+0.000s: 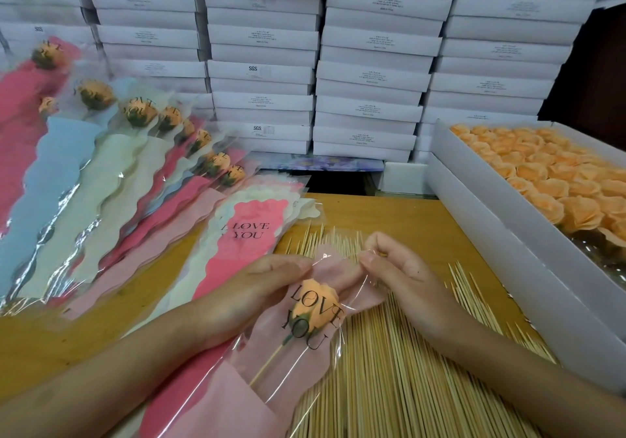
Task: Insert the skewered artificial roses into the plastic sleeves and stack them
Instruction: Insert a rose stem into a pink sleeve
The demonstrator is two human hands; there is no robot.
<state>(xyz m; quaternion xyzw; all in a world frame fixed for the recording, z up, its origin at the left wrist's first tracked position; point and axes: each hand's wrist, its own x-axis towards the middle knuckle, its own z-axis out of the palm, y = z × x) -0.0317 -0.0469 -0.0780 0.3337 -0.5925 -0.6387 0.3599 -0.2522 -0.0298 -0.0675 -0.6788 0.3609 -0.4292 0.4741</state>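
An orange rose on a wooden skewer (313, 305) lies inside a pale pink plastic sleeve (291, 363) printed "LOVE YOU", held low at the centre. My left hand (267, 281) pinches the sleeve's top left edge. On the other side, my right hand (393, 264) pinches the top right edge of the clear film. Empty sleeves (244, 234) lie in a pile just left of my hands. Filled sleeves with roses (139, 112) are fanned out in a stack at the left.
Loose wooden skewers (399, 370) cover the wooden table (389, 210) under my hands. A white box of orange rose heads (548, 173) stands at the right. Stacks of white boxes (372, 64) form a wall at the back.
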